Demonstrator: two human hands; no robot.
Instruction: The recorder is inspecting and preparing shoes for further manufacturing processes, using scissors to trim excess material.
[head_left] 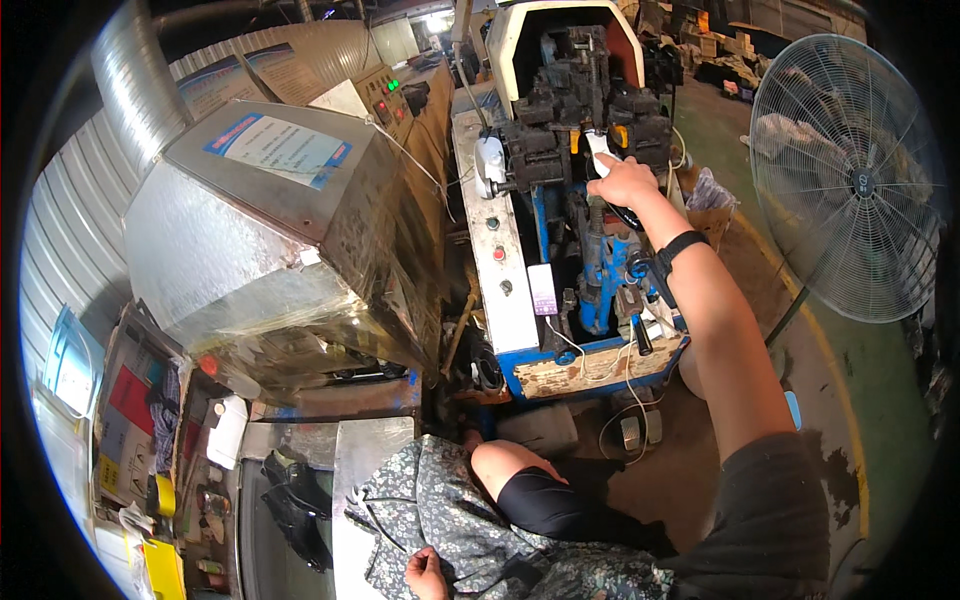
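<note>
We saw the right hand point(625, 182) stretched far forward to the dark, blue-framed machine point(605, 270), its fingers bent at the near end of a white piece point(599, 146). We could not tell whether they gripped it or only touched it. The white piece sat at the machine's front, below the black clamp block point(590, 85), between two orange-yellow parts. The block crowded in from the far side; the bare forearm point(725, 330) hid some of the machine's right flank.

The left hand point(427, 575) lay near us against a flowered apron point(430, 500), fingers curled; whether they pinched the cloth we could not make out.

Left of the machine's centre ran a pale control strip point(503, 300) with a red button point(498, 254). Farther left, a big metal hood point(250, 200) filled the space, a notice stuck on its top. Near left, glossy black shoes point(297, 510) lay on a dark grey surface. On the right stood a large fan point(850, 180), well apart from the machine; pedals point(640, 430) sat on the floor at its near side.
</note>
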